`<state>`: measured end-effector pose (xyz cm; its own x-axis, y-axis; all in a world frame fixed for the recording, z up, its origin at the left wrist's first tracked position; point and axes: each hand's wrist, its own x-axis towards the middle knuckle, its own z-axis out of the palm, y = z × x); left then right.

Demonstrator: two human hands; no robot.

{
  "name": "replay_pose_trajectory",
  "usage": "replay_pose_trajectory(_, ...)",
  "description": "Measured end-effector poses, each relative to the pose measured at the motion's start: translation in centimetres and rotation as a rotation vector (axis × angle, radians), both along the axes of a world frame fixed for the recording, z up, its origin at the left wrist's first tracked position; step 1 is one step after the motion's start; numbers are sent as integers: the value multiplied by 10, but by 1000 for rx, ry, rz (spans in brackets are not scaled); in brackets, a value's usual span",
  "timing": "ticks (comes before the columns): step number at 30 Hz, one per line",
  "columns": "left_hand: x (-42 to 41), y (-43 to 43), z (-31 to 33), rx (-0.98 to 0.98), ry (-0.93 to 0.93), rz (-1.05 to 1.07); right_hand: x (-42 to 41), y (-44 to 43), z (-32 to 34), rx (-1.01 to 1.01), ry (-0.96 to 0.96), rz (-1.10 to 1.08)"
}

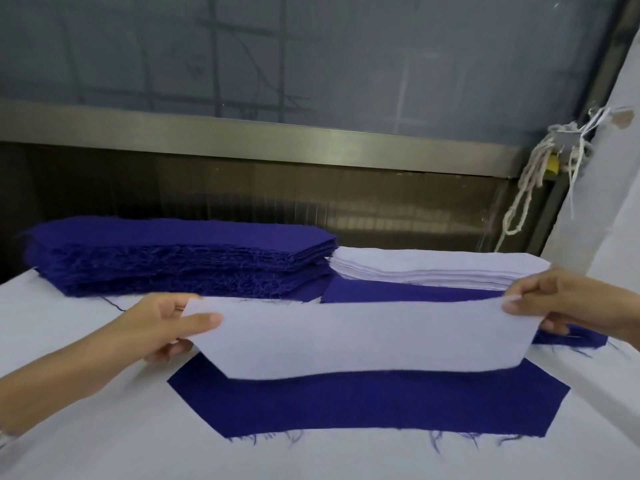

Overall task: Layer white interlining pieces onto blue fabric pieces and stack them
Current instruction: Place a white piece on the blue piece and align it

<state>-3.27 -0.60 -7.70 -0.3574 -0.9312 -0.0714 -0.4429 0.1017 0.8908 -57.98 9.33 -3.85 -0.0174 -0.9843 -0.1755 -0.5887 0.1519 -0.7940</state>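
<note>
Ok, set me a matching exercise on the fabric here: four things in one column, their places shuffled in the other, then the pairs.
Things:
1. blue stack
2. white stack
3. white piece
4. blue piece

Places:
A. lying flat, nearest the camera
B. pinched at its ends by the left hand and right hand
C. far left
D. far right

Pairs: 1-C, 2-D, 3-B, 4-A
</note>
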Motion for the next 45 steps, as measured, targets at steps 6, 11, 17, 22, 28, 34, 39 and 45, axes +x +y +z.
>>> replay_pose_trajectory(6,10,1,-5,103,-109,-185,-23,-1,-26,212,96,207)
replay_pose_trajectory(11,15,-6,-10,141,-152,-231,-31,-7,-42,299,125,292)
replay_pose_trajectory(17,16,-10,-15,137,-201,-288,-37,-16,-54,338,90,349)
replay_pose_trajectory(22,18,-12,-17,132,-215,-298,-37,-18,-58,332,50,384)
replay_pose_trajectory(28,19,-15,-18,120,-240,-362,-26,-16,-51,363,14,439)
replay_pose_trajectory(34,18,-15,-16,114,-253,-366,-23,-15,-51,355,3,437)
replay_pose_trajectory(39,15,-10,-13,108,-272,-387,-26,-14,-52,342,28,414)
replay_pose_trajectory(45,12,-4,-10,80,-280,-372,-21,-13,-49,338,37,397)
